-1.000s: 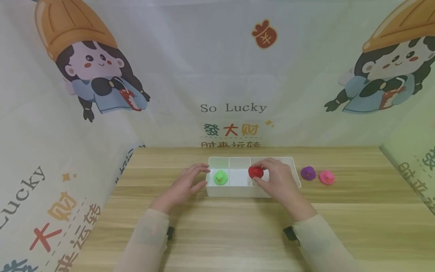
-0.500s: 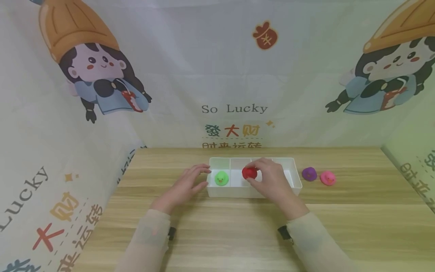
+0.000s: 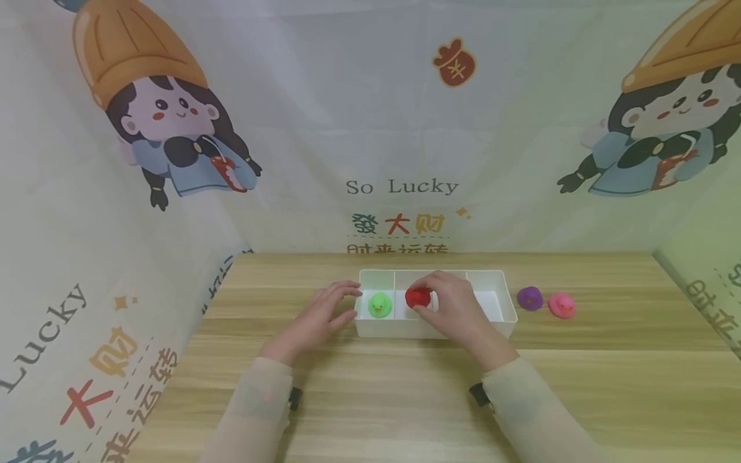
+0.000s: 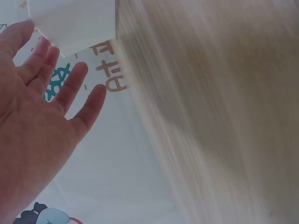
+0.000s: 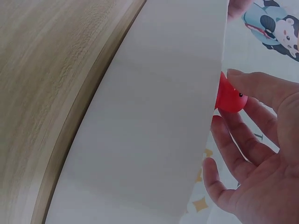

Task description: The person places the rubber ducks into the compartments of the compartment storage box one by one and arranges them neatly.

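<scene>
Now a red duck (image 3: 418, 297) is pinched between the thumb and fingers of the right hand (image 3: 463, 312), partly down in the white box (image 3: 388, 329), at its second slot from the left. Putting it in seems to be the step; next, it should be set flat and let go. Beside it, a green duck (image 3: 379, 305) is kept in the left slot. The box's left end seems touched by the left hand (image 3: 318, 312), its fingers loose and spread. Near the table's (image 3: 393, 399) back edge, toward the right edge, a purple duck (image 3: 529, 298) and a pink duck (image 3: 562, 305) are laid.

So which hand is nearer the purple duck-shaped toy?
Your right hand, left of that purple toy; your left hand is farther, at the left end of the rectangular white box.
</scene>
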Tool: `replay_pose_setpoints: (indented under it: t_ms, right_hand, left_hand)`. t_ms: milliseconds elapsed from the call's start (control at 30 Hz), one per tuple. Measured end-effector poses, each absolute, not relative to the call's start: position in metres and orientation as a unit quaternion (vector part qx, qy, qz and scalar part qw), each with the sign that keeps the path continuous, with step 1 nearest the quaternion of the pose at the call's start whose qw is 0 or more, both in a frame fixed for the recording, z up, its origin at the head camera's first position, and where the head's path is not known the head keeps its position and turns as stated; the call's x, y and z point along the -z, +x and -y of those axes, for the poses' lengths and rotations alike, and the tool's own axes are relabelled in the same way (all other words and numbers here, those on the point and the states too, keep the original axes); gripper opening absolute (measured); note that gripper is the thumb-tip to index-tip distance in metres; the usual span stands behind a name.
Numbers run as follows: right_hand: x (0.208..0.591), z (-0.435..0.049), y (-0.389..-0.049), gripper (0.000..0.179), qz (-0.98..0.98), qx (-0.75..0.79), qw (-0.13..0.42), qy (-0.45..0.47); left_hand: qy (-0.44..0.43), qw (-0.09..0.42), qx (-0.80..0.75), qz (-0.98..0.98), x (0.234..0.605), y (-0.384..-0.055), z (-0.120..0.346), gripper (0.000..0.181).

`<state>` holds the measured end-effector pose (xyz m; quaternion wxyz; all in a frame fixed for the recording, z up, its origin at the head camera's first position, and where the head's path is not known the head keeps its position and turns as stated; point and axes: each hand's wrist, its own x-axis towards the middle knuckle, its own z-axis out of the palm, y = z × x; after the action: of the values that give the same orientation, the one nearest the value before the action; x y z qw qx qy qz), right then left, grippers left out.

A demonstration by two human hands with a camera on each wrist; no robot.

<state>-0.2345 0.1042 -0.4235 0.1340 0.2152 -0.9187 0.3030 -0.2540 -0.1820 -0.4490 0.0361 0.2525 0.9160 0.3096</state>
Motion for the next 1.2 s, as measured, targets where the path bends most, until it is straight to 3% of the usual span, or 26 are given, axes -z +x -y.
replay_pose_setpoints:
  t_ms: [367, 1200]
  right_hand:
    - [0.429, -0.100, -0.244, 0.027, 0.927, -0.290, 0.112, 0.210]
    - [0.432, -0.095, -0.264, 0.028, 0.955, -0.224, 0.003, 0.197]
  left_hand:
    - [0.246, 0.041, -0.313, -0.916, 0.447, -0.252, 0.182, 0.043]
    - [0.243, 0.048, -0.323, -0.914, 0.445, -0.249, 0.181, 0.042]
